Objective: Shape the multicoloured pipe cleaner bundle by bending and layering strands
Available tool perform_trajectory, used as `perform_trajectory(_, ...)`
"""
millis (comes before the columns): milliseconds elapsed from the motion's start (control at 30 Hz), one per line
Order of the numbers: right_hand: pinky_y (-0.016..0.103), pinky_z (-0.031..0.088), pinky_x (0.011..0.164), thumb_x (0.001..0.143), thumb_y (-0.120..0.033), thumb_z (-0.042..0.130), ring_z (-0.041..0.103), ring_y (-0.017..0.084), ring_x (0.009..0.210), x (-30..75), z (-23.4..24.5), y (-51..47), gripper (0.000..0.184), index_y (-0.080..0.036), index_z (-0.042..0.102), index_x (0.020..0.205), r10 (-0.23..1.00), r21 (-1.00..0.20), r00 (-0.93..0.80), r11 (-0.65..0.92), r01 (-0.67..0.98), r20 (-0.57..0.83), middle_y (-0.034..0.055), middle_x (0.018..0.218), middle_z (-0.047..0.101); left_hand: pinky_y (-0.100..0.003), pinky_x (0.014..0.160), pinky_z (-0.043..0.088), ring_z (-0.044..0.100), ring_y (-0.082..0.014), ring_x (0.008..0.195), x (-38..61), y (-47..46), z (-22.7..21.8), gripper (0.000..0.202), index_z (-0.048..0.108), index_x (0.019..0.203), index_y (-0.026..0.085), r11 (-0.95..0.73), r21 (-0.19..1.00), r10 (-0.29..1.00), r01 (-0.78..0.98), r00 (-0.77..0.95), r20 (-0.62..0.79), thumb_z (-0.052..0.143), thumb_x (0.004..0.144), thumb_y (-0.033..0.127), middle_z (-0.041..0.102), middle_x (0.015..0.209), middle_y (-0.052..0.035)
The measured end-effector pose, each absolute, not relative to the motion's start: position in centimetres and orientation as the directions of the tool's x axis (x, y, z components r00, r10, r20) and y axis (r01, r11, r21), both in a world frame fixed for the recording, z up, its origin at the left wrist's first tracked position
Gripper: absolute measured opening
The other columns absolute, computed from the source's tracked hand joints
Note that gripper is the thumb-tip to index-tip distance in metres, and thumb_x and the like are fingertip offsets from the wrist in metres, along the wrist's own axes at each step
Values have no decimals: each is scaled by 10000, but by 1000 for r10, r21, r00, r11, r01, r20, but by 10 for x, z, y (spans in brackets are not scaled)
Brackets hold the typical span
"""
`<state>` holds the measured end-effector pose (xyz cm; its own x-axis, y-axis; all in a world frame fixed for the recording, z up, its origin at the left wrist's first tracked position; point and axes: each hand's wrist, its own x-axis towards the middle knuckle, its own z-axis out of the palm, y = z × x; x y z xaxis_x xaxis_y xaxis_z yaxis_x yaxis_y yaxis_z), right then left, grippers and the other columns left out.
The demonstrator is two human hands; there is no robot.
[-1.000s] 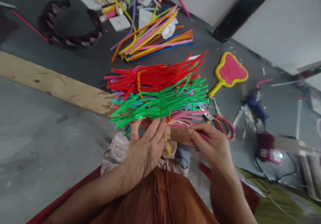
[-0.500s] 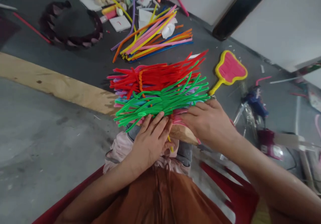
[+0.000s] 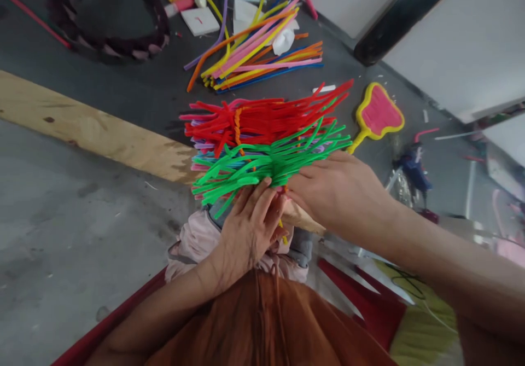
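A green bundle of pipe cleaners (image 3: pixel 246 170) lies across the table's front edge, fanned out at both ends and narrow in its middle. Behind it sits a red bundle of pipe cleaners (image 3: pixel 266 118), tied with a twisted orange pipe cleaner (image 3: pixel 237 128). Purple, blue and pink strands show beneath both. My left hand (image 3: pixel 250 226) grips the green bundle's near side, its fingers together and the thumb low. My right hand (image 3: pixel 340 188) is closed at the bundle's right half, fingertips close to the left hand's; its fingers are partly hidden. A yellow pipe cleaner end (image 3: pixel 284 233) hangs below the left hand.
Loose pipe cleaners (image 3: pixel 254 54) in several colours lie farther back. A pink paddle shape with yellow edging (image 3: pixel 379 111) rests at the right, near a blue glue gun (image 3: pixel 414 169). A dark braided ring (image 3: pixel 151 27) is at the back left. The table's wooden edge (image 3: pixel 94 133) runs leftward.
My right hand has moved left and inward, closer to my left hand and over the green bundle's right side. The left hand stays on the bundle. The view has shifted slightly.
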<state>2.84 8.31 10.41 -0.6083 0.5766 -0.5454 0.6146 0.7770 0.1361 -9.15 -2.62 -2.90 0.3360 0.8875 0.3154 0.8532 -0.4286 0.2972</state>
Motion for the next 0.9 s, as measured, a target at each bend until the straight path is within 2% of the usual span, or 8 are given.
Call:
perform_trajectory(133,309,365,560,800,-207,680,684,257,686,-3,100,86,51,-202,721,830,553,112,-575,772,626,-603,81,704,728,-459,1072,454,528,-324,1280,-91,-28,-28,399,676,1174,187,-389,307,898,868,283,337,701,849,416,618,1223,-142)
perform_trajectory(267,303,410,559,798,-169,669,702,272,721,-21,91,93,109,-193,748,870,498,44,-599,790,611,-627,106,748,739,-442,1035,480,536,-317,1252,-91,-31,-28,456,664,1212,245,-379,307,909,873,288,302,738,812,450,598,1257,-132)
perform_trajectory(400,287,426,585,945,-334,551,675,204,680,-15,97,105,278,-190,750,812,388,-178,-676,773,609,-626,73,765,733,-439,957,518,595,-323,1150,-91,-33,-27,547,617,1296,255,-371,254,913,893,301,274,734,809,474,619,1210,-135)
perform_trajectory(467,268,437,616,991,-388,476,660,168,690,-1,106,105,352,-200,741,856,379,-341,-748,715,610,-544,35,768,727,-440,985,504,593,-334,1160,-90,-33,-28,615,584,1336,162,-349,229,917,909,280,285,695,835,501,636,1150,-154)
perform_trajectory(600,269,497,761,1028,-284,367,679,156,876,38,106,80,341,-202,690,1102,695,-469,-706,583,664,-136,42,990,743,-457,1108,410,492,-357,1326,-89,-33,-29,653,506,1389,46,-336,250,911,908,246,330,572,920,496,620,1179,-189)
perform_trajectory(667,283,528,823,1008,-219,385,682,168,964,56,87,59,329,-184,661,1185,765,-471,-644,571,672,8,71,1072,738,-462,1128,389,441,-359,1379,-89,-33,-29,625,475,1408,38,-353,269,908,896,258,331,535,945,453,604,1225,-197)
perform_trajectory(767,344,547,909,949,-123,418,657,223,1082,73,43,31,370,-130,646,1240,746,-386,-661,633,671,75,141,1164,709,-468,1137,383,371,-351,1431,-88,-33,-28,586,451,1417,40,-338,301,924,892,253,289,524,947,382,594,1245,-196)
perform_trajectory(900,366,560,866,917,-90,431,651,237,1016,79,0,15,425,-141,644,1281,800,-310,-582,596,741,147,142,1133,690,-479,1127,386,345,-367,1427,-86,-33,-25,568,490,1379,56,-314,323,930,893,220,295,584,911,363,579,1225,-178)
